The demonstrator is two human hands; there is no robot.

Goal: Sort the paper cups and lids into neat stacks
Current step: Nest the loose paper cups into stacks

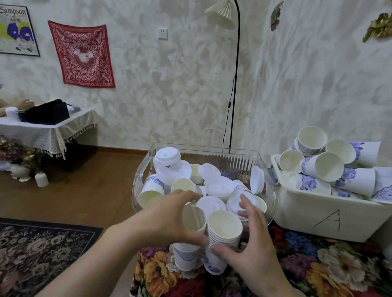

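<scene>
Just in front of the clear basket [207,154], on the floral cloth [321,280], two cup stacks stand side by side. Your left hand [171,220] curls round the left stack [186,255]; your right hand [250,244] is spread, thumb touching the right stack [224,232]. Loose cups and lids [219,186] fill the basket. To its right, the white bin [327,216] marked "A" holds more cups.
</scene>
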